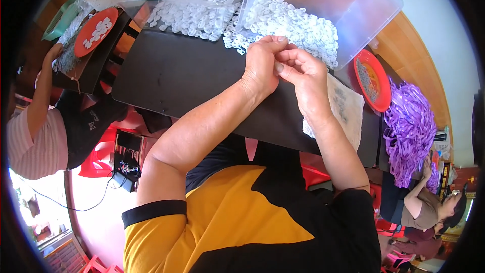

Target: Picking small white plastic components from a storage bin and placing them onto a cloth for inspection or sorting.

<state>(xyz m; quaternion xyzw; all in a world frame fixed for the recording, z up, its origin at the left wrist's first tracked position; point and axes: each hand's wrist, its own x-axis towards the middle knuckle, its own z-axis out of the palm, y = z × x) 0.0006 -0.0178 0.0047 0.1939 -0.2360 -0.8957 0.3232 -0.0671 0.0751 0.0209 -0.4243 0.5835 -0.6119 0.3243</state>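
My left hand (262, 65) and my right hand (303, 73) meet over the black board (172, 76), fingertips pressed together around something small that the fingers hide. Just beyond them lies a heap of small white plastic rings (293, 20), spilling from a tipped clear plastic bin (364, 0). A second pile of white rings (194, 7) lies to its left. A white cloth (346, 111) rests under my right wrist.
A red plate (374, 81) and a bundle of purple ribbons (411, 126) sit at the right, near a seated person (429, 207). At the left, another person's arm (40, 91) reaches toward a red plate of white pieces (96, 30). White and green baskets stand behind.
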